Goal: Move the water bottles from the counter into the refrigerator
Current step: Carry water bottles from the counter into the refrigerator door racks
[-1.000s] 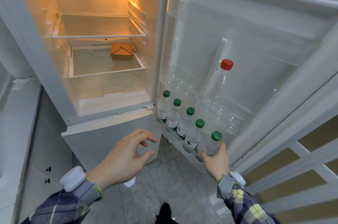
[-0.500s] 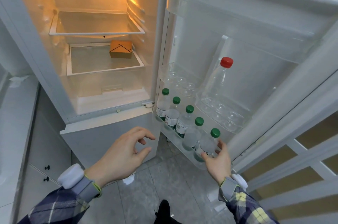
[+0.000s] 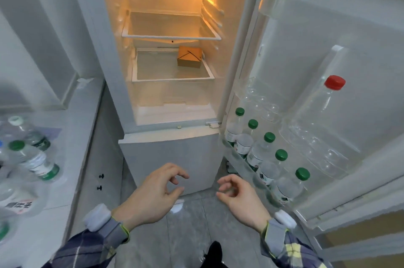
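Observation:
The refrigerator stands open. Several green-capped water bottles [image 3: 260,152] stand in a row in the lower door shelf [image 3: 238,158]; the nearest one [image 3: 290,187] is at the shelf's front end. More water bottles [image 3: 32,158] lie on the white counter [image 3: 72,158] at the left. My left hand [image 3: 153,195] hovers over the floor in front of the fridge, fingers loosely curled, holding nothing. My right hand [image 3: 240,197] hangs beside it, left of the door shelf, also empty with relaxed fingers.
A taller red-capped bottle [image 3: 323,103] stands in the upper door rack. An orange box [image 3: 189,56] sits on a lit inner shelf [image 3: 172,78]. The fridge's lower compartment door [image 3: 170,158] is closed. Cabinet doors with black knobs [image 3: 100,181] are under the counter.
My right hand let go of the nearest green-capped bottle and drew back left. The view swung left, bringing the counter bottles into sight.

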A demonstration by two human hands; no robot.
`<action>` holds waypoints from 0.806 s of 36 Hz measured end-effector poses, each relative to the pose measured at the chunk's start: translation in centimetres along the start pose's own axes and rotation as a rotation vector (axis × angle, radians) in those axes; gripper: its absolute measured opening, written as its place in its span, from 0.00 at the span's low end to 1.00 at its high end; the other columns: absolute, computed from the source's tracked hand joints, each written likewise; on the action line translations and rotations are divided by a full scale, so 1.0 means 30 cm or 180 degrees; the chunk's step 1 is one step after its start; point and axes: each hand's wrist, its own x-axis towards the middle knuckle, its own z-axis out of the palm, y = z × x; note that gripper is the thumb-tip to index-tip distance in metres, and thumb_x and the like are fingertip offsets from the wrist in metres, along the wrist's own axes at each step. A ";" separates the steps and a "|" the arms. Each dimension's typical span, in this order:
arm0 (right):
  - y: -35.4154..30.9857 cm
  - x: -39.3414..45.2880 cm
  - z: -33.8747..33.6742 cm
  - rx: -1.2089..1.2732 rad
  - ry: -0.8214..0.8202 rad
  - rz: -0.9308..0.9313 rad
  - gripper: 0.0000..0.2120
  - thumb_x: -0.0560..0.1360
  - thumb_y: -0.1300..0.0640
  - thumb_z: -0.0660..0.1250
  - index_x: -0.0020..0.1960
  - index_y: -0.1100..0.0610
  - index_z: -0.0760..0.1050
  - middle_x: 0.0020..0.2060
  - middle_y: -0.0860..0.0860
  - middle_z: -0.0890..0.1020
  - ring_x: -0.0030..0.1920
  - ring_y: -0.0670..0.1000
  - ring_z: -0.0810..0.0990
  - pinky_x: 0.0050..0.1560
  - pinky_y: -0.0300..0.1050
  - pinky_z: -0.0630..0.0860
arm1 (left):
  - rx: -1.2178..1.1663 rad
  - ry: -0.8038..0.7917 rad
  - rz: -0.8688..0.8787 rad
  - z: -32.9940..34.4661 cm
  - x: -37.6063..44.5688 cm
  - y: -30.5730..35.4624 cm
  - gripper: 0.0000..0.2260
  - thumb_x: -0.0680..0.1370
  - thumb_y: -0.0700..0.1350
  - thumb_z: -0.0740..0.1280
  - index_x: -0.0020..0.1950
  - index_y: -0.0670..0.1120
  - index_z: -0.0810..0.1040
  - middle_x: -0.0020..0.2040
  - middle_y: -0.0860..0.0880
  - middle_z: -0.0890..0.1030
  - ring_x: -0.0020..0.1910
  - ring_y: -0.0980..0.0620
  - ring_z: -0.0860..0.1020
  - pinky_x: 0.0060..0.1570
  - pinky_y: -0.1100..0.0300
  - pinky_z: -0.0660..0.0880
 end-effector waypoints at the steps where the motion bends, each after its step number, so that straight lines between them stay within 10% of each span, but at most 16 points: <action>1: -0.011 0.007 -0.001 -0.0083 -0.0049 -0.0046 0.10 0.71 0.58 0.75 0.50 0.48 0.79 0.40 0.45 0.82 0.33 0.40 0.76 0.45 0.35 0.76 | 0.0009 -0.0025 -0.0006 0.005 -0.010 0.004 0.09 0.81 0.47 0.68 0.57 0.61 0.76 0.58 0.64 0.74 0.57 0.59 0.75 0.47 0.66 0.76; 29: -0.733 0.114 0.908 -0.1574 -0.3383 -0.2486 0.11 0.73 0.53 0.74 0.53 0.42 0.78 0.49 0.42 0.82 0.39 0.41 0.80 0.44 0.28 0.73 | -0.0321 0.2893 -0.2969 -0.104 -0.944 -0.181 0.13 0.77 0.46 0.73 0.56 0.62 0.78 0.55 0.63 0.77 0.53 0.60 0.78 0.47 0.65 0.77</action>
